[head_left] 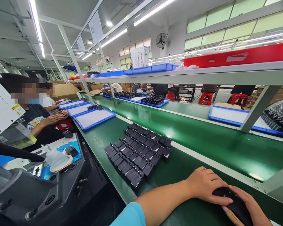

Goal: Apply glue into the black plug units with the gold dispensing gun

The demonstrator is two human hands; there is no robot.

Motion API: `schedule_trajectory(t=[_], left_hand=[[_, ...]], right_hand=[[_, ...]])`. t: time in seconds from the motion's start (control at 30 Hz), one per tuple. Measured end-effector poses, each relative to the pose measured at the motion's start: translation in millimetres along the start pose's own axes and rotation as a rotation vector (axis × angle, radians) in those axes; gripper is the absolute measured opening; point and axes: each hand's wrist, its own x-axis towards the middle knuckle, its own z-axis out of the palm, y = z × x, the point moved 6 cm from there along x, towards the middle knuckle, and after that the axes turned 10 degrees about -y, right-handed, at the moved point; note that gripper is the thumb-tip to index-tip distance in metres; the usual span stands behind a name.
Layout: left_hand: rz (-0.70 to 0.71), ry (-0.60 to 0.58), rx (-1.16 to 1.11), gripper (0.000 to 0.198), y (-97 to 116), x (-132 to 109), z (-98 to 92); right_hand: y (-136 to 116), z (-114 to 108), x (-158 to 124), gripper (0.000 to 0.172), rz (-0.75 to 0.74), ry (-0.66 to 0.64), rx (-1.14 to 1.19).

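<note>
At the lower right, my left hand [206, 185] is wrapped over the far end of a smooth, dark rounded object [238, 204]. My right hand [256, 207] grips the same black object from the other side, its thumb close to my left thumb. Part of this object lies under my fingers and its exact kind does not show. To the left of my left forearm, a large block of black plastic parts [136, 150] stands in close rows on the green bench [96, 135]. Neither hand touches those parts.
Blue-rimmed trays [94, 118] line the bench's far left, near a seated co-worker [37, 116]. A machine [37, 188] stands at the left with a black part on its table. Across the green belt [191, 131] are more trays. An overhead shelf [202, 75] has a slanted post [257, 108].
</note>
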Motion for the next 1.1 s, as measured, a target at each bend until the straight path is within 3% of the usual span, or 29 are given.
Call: schedule_trajectory(t=[0.43, 0.77, 1.1], left_hand=[[-0.008, -0.006, -0.023, 0.050, -0.5, -3.4, -3.9], [-0.005, -0.003, -0.177, 0.029, 6.7, -11.7, -30.7], [0.039, -0.017, -0.145, 0.022, 6.6, -10.4, -32.0]], right_hand=[[-26.1, -13.0, 7.0, 0.057, -0.049, 0.004, -0.087], [-58.9, -21.1, 15.0, 0.056, 0.014, -0.067, 0.074], [-59.0, -23.4, 17.1, 0.066, 0.025, -0.060, 0.160]])
